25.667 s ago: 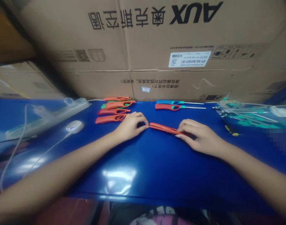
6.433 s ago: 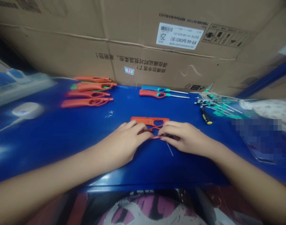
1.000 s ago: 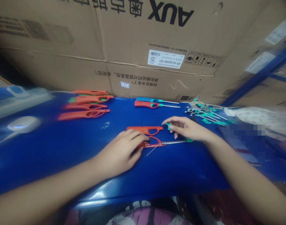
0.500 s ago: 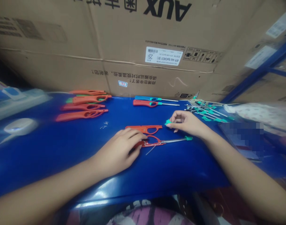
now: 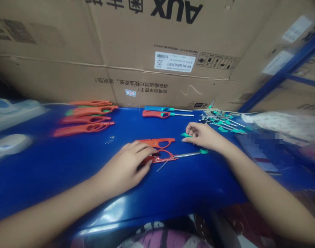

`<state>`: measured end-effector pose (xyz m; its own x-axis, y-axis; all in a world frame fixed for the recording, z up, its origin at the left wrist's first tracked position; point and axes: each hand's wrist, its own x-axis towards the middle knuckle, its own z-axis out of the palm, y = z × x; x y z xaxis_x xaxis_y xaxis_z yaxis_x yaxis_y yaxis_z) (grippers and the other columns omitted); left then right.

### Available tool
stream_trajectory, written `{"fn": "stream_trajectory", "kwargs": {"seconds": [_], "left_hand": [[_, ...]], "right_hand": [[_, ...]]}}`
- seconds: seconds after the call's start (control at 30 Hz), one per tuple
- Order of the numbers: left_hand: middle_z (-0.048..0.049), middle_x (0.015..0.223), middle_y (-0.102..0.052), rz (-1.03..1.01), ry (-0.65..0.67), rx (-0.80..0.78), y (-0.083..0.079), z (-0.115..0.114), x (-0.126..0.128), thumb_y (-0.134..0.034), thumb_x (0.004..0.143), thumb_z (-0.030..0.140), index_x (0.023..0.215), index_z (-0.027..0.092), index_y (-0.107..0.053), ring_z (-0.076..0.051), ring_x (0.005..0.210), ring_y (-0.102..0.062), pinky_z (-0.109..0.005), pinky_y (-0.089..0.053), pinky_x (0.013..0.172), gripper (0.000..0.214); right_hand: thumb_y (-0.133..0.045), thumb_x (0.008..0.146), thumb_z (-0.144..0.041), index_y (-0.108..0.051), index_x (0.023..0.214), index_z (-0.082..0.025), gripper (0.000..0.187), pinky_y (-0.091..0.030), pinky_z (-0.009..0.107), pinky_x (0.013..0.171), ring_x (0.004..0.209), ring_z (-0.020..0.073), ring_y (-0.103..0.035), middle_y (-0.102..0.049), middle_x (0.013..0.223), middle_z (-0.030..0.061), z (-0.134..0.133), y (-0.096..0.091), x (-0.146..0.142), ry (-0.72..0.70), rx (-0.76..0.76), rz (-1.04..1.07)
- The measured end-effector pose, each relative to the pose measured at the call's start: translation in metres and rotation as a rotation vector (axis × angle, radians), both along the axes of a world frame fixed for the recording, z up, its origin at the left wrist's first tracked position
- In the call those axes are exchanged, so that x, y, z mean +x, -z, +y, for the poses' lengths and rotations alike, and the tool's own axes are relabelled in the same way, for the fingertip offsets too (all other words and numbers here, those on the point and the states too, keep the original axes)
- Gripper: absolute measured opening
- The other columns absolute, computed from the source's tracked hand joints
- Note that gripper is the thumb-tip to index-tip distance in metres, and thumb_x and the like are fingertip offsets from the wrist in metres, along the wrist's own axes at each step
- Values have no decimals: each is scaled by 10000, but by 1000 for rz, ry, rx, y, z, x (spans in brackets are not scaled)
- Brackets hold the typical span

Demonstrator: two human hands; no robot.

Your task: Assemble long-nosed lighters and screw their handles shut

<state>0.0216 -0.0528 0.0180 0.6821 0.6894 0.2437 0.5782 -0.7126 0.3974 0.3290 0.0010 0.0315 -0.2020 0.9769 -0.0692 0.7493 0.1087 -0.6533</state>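
An open red lighter lies on the blue worktop, with a metal tube stretching from its right end to a green cap. The left hand is half curled over the lighter's left end, thumb and fingers touching it; whether it grips or only presses, I cannot tell. Beyond the lighter and to its right, the right hand is nearly closed, pinching a small green piece between thumb and fingertips. Just behind the lighter is an orange shell; a thin pale strip sticks out in front. Farther behind it lie a blue lighter and a red-handled lighter, side by side. Red and orange handles are stacked behind it to the left, and green-and-metal rods are heaped behind it to the right.
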Motion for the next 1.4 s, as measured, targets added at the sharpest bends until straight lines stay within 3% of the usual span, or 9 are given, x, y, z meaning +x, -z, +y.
{"fn": "stream_trajectory", "kwargs": {"seconds": [0.13,0.3,0.5,0.7,0.83,1.03,1.23,1.4], "left_hand": [[-51,1260,-658,3,2,11,2,2,0,-533,948,215,1246,246,-598,-245,1165,-581,-441,-471,981,307],[-59,1220,-678,5,-14,33,2,4,-1,-550,951,250,1211,234,-622,-254,1133,-595,-446,-479,955,270],[-64,1234,-674,31,-10,10,1,4,-1,-564,954,279,1240,244,-616,-264,1141,-592,-453,-473,956,293],[-64,1195,-677,30,-15,-29,3,5,0,-562,959,245,1212,237,-622,-258,1101,-605,-446,-481,941,259],[-59,1191,-668,12,-14,-52,3,4,0,-557,965,231,1201,233,-616,-249,1103,-596,-439,-481,953,244],[-59,1155,-653,12,-29,-77,5,2,0,-548,971,240,1164,227,-617,-252,1077,-584,-450,-486,944,206],[-70,1154,-629,15,-52,-109,4,0,2,-564,961,221,1183,214,-622,-260,1103,-568,-470,-480,969,230],[-78,1140,-621,18,-64,-147,1,-2,4,-583,950,205,1198,205,-627,-261,1107,-572,-472,-482,981,251]], "right_hand": [[-645,812,-283,-526,876,-210,154,-437,247,532,546,123,-560,-584,648,-34,0,-3,5,-51,3,-47],[-712,778,-256,-516,945,-204,263,-442,256,573,623,148,-591,-625,714,-13,1,-6,10,-2,103,-215],[-633,831,-158,-601,912,-173,89,-476,251,591,604,135,-620,-674,726,17,1,-8,6,51,37,-217],[-676,822,-227,-660,838,-165,67,-476,284,591,646,180,-646,-705,739,56,-1,-13,6,121,50,-297],[-625,854,-235,-699,915,-155,125,-494,302,601,676,202,-668,-725,762,77,-7,-14,1,149,51,-245],[-661,833,-312,-664,1057,-159,271,-514,268,562,649,159,-639,-670,736,31,-29,-10,-28,-25,14,189],[-660,894,-268,-697,984,-181,130,-489,249,635,693,125,-599,-668,818,30,-39,0,-46,-302,218,53],[-655,918,-228,-702,987,-176,98,-468,233,623,673,112,-589,-668,829,27,-40,4,-49,-414,316,37]]}}
